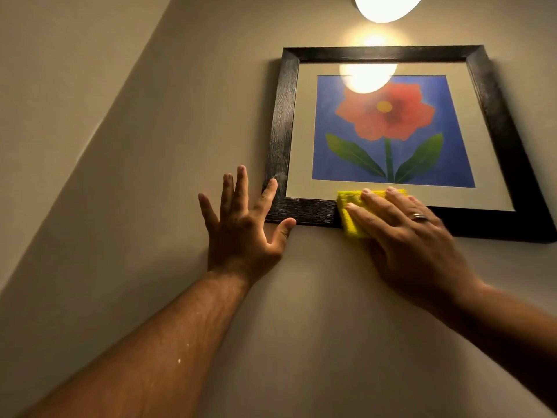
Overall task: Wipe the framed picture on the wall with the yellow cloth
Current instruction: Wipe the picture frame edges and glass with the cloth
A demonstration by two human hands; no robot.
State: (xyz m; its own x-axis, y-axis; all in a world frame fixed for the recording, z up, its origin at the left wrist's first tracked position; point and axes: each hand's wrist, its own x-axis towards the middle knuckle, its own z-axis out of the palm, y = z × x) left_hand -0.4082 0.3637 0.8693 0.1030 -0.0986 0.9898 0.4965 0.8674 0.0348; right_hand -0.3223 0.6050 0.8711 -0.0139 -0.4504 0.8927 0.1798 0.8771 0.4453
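The framed picture (284,116) hangs on the beige wall, a black frame around a red flower on blue. My right hand (413,236) presses the folded yellow cloth (349,218) flat against the frame's bottom rail, fingers spread over it and a ring on one finger. The cloth covers part of the rail and the lower mat. My left hand (244,224) is open with fingers spread, its index finger and thumb touching the frame's lower left corner. That corner of the frame looks dusty and pale.
A lit wall lamp (385,7) glows just above the frame and reflects in the glass. The wall (150,176) meets another wall in a corner at the left.
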